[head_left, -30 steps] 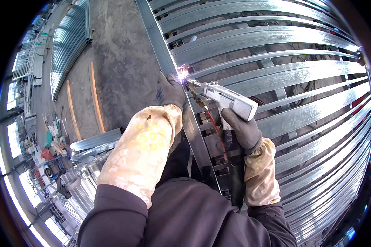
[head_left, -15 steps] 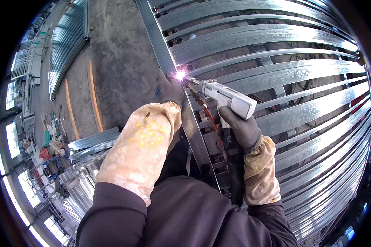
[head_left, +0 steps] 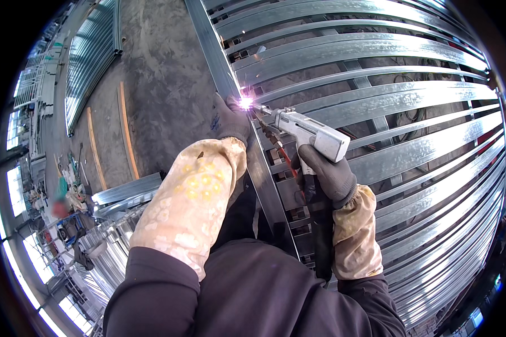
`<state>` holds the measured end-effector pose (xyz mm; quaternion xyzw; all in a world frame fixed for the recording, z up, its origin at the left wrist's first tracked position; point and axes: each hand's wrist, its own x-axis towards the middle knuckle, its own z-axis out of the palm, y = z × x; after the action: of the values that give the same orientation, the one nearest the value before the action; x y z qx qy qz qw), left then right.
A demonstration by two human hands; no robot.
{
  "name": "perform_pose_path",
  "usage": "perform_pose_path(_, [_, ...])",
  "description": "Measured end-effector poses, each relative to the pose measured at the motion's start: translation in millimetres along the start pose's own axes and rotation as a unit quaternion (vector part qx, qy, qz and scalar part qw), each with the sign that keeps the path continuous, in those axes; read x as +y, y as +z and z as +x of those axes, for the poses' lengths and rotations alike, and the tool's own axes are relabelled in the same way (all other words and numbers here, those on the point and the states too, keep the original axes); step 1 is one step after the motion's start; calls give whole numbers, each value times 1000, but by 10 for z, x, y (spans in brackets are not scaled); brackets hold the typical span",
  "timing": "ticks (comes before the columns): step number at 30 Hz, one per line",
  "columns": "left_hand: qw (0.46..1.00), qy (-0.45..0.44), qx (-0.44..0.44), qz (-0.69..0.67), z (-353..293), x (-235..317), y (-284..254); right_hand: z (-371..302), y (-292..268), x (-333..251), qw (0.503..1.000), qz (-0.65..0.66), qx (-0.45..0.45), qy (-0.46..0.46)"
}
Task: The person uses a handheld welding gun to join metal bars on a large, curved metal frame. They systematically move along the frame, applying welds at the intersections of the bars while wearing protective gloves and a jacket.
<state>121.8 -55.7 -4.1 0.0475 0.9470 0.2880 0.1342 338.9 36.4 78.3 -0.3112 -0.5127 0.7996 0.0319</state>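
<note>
In my gloved right hand (head_left: 330, 175) is a grey laser welding gun (head_left: 315, 135), its handle wrapped by my fingers. The gun's nozzle points left at the long galvanized steel tube (head_left: 267, 188) that forms the near side of a frame. A bright pink-white welding spark (head_left: 245, 103) burns at the nozzle tip and hides the joint. My gloved left hand (head_left: 230, 119) is closed on this side tube beside the spark; its fingertips are partly hidden. Several shiny crossbars (head_left: 388, 98) run rightward from the side tube. Floral sleeve covers lie over both forearms.
A stack of metal tubes (head_left: 95, 62) lies on the concrete floor at the far left. Two wooden strips (head_left: 128, 132) are nearer. More metal profiles (head_left: 128, 191) lie by my left elbow. A thick black hose (head_left: 322, 236) hangs from the gun beside my right forearm.
The spark still burns at the same place, now with a few particles flying upward. Both hands and the welding gun have hardly moved.
</note>
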Motion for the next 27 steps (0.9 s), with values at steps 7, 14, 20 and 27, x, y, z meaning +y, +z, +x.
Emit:
perform_pose_path(7, [1000, 16, 2, 11, 17, -29, 9, -23, -8, -20, 1000, -4, -12, -21])
perform_pose_path(14, [1000, 6, -9, 6, 28, -14, 2, -21, -21, 4, 1000, 1, -12, -11])
perform_pose_path(20, [1000, 12, -6, 20, 31, -15, -10, -30, -20, -16, 1000, -10, -15, -9])
perform_pose_path(27, [1000, -3, -10, 18, 49, -34, 11, -69, -24, -53, 999, -8, -6, 34])
